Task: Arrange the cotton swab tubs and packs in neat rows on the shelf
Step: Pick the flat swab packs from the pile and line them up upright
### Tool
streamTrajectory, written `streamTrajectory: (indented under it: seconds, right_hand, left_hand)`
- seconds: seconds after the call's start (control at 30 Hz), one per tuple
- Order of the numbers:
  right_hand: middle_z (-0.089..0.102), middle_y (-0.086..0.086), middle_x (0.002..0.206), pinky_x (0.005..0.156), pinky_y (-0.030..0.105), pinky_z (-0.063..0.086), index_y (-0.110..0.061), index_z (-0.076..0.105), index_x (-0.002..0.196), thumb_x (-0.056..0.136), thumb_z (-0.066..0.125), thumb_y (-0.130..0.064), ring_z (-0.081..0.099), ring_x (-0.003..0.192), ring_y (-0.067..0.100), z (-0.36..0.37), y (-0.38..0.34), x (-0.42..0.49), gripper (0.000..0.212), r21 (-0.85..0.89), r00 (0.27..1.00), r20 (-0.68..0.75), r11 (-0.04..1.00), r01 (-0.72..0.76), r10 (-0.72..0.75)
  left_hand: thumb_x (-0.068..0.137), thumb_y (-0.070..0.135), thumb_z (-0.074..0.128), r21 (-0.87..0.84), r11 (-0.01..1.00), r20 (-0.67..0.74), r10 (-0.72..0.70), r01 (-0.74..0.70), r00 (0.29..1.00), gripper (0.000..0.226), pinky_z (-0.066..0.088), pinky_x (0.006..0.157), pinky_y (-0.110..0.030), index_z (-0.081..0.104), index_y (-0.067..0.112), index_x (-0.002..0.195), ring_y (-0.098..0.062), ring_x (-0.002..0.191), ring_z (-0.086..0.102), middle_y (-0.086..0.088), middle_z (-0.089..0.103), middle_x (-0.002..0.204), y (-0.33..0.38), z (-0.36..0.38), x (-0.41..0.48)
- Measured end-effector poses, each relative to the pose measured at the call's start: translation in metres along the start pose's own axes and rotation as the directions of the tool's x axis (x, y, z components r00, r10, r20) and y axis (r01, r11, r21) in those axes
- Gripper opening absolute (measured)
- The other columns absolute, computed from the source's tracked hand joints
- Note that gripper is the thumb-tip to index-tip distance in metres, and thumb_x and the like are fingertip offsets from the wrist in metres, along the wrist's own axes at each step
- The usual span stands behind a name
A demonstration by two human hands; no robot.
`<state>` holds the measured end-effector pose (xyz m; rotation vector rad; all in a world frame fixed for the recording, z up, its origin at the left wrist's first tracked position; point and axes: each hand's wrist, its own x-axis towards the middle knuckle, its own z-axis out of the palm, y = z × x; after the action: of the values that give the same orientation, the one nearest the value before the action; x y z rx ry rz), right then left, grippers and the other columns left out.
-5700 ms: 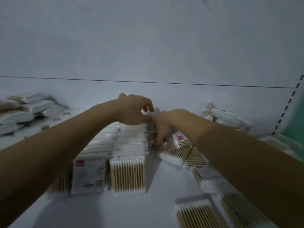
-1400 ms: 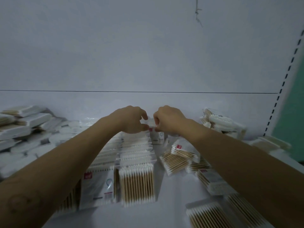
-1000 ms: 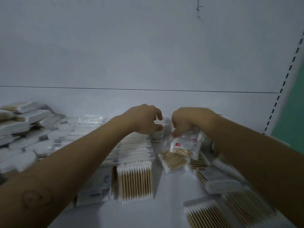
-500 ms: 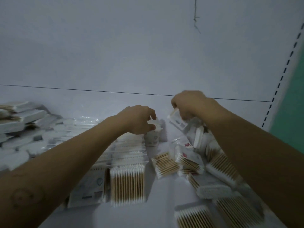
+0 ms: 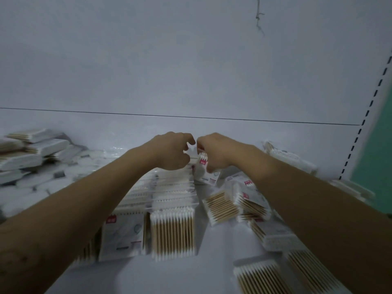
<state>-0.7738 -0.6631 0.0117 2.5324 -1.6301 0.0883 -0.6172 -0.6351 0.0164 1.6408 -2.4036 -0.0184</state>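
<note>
Both arms are stretched out deep over the shelf, and the hands nearly meet at the far end of the row of packs that runs down its middle. The right hand has its fingers curled round a pack with a red label, holding it upright just at the row's far right corner. The left hand is curled over the far end of the row itself; there's something white between thumb and forefinger, but whether it's pinching it I cannot tell. Right of the row, loose packs lie at all angles, swabs showing, some overlapping. Well to the left of the row sits a rough heap of packs against the back panel
</note>
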Motion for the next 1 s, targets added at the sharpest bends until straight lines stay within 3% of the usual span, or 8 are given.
streamTrajectory:
  seconds: [0.17,0.33,0.5,0.73,0.87,1.0]
  right_hand:
    - [0.049,0.001,0.112,0.076,0.033,0.046,-0.017,0.046,0.118,0.071,0.084,-0.027,0.053,0.095,0.020,0.016,0.001,0.008,0.061,0.026,0.993,-0.115,0.999,0.030,-0.027]
    - [0.053,-0.003,0.101,0.069,0.028,0.038,-0.022,0.059,0.099,0.083,0.073,-0.030,0.050,0.087,0.016,0.017,0.005,0.007,0.022,-0.158,0.991,-0.104,0.985,0.068,-0.085]
    - [0.059,0.001,0.098,0.067,0.029,0.039,-0.020,0.062,0.100,0.088,0.062,-0.023,0.056,0.087,0.019,0.025,-0.003,0.011,0.013,-0.178,0.987,-0.123,0.981,0.083,-0.106]
    - [0.053,-0.007,0.102,0.076,0.027,0.039,-0.021,0.062,0.114,0.082,0.075,-0.034,0.049,0.091,0.012,0.001,0.019,-0.003,0.036,-0.033,0.995,-0.099,0.999,0.027,-0.030]
    - [0.060,-0.002,0.107,0.077,0.028,0.047,-0.020,0.064,0.114,0.078,0.079,-0.033,0.056,0.093,0.017,-0.014,0.039,-0.020,0.041,-0.215,0.997,0.058,0.976,-0.046,0.059]
    - [0.064,0.000,0.112,0.078,0.030,0.044,-0.018,0.063,0.120,0.076,0.077,-0.049,0.059,0.099,0.021,-0.001,0.046,-0.025,0.055,-0.382,0.965,0.229,0.924,-0.033,0.129]
  left_hand:
    - [0.094,0.027,0.056,0.009,1.000,-0.016,-0.013,0.013,1.000,0.047,0.044,0.102,-0.038,0.044,0.023,0.139,-0.020,0.118,0.053,0.002,0.057,0.132,-0.008,-0.002,-0.002]
    - [0.095,0.030,0.054,0.062,0.998,-0.022,0.013,-0.011,1.000,0.042,0.043,0.102,-0.041,0.047,0.026,0.136,-0.018,0.118,0.053,0.005,0.058,0.131,-0.007,-0.001,0.002]
    - [0.094,0.029,0.054,0.060,0.998,-0.018,0.034,-0.032,0.999,0.038,0.044,0.101,-0.040,0.052,0.026,0.132,-0.017,0.116,0.054,0.006,0.060,0.128,-0.006,0.004,0.005]
    - [0.095,0.032,0.054,0.066,0.997,-0.015,0.049,-0.048,0.999,0.038,0.044,0.101,-0.040,0.052,0.027,0.132,-0.016,0.114,0.054,0.007,0.060,0.126,-0.001,0.005,0.009]
    - [0.095,0.035,0.054,0.078,0.992,0.051,0.095,-0.099,0.994,0.038,0.043,0.102,-0.040,0.051,0.028,0.132,-0.016,0.116,0.054,0.008,0.059,0.127,0.013,0.008,0.009]
    - [0.096,0.038,0.054,0.093,0.981,0.127,0.161,-0.173,0.979,0.040,0.042,0.102,-0.038,0.051,0.027,0.134,-0.016,0.117,0.054,0.007,0.058,0.129,0.035,0.013,0.011]
